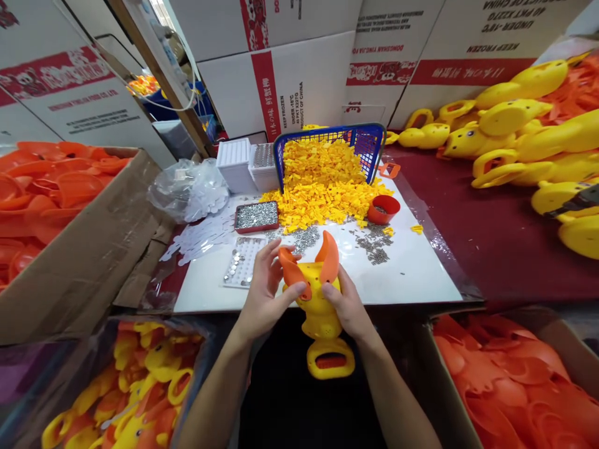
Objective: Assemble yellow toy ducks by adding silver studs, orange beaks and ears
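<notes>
A yellow plastic toy (319,315) with a ring handle at its lower end is held upright in front of me at the table's near edge. Two orange curved pieces (329,257) stick up from its top, spread apart. My left hand (271,288) has its thumb pressed on the base of the left orange piece, with the fingers curled behind it. Gripping the toy's right side, my right hand (347,304) rests its thumb at the base of the right orange piece. The fingers behind the toy are partly hidden.
On the white table stand a blue basket (380,146) spilling small yellow parts (322,202), a tray of metal bits (256,216), a red cup (384,209) and loose screws (373,243). Boxes of orange parts (505,380) flank me; yellow toys (505,134) lie at right.
</notes>
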